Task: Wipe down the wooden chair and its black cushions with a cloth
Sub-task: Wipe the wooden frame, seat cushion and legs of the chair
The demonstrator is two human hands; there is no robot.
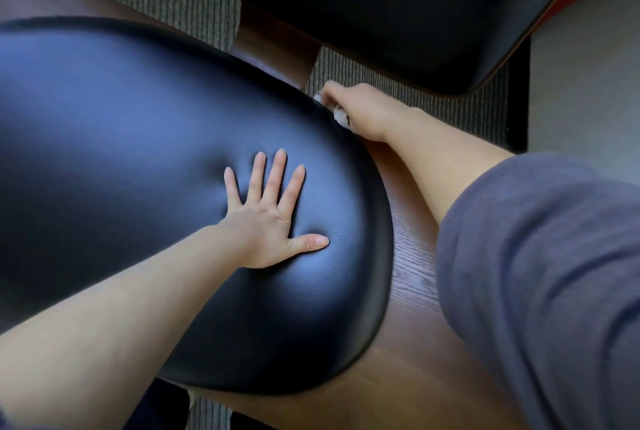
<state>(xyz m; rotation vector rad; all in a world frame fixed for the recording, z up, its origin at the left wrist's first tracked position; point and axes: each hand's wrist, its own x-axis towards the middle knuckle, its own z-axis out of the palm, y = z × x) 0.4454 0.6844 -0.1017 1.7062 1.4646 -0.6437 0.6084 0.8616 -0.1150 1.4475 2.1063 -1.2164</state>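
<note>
Head view, looking down on the chair. The left hand lies flat with fingers spread on the padded black cushion, near its right edge, and the surface dimples around the palm. The right hand is curled around a small pale cloth, of which only a scrap shows. It holds the cloth at the far right edge of the cushion, where the padding meets the wooden chair shell. A grey sleeve covers the right upper arm. A second black cushion with a wooden rim fills the top of the view, and ribbed carpet lies between the two.

Handling, as judged: the cushion is soft and yielding, with a smooth, probably slick leather-like skin, so a flat bracing palm suits it better than a grip. The cloth is light and limp, and is best bunched in the fingers and pressed into the seam. The veneered shell looks rigid and may be wiped with firm strokes along its edge.
</note>
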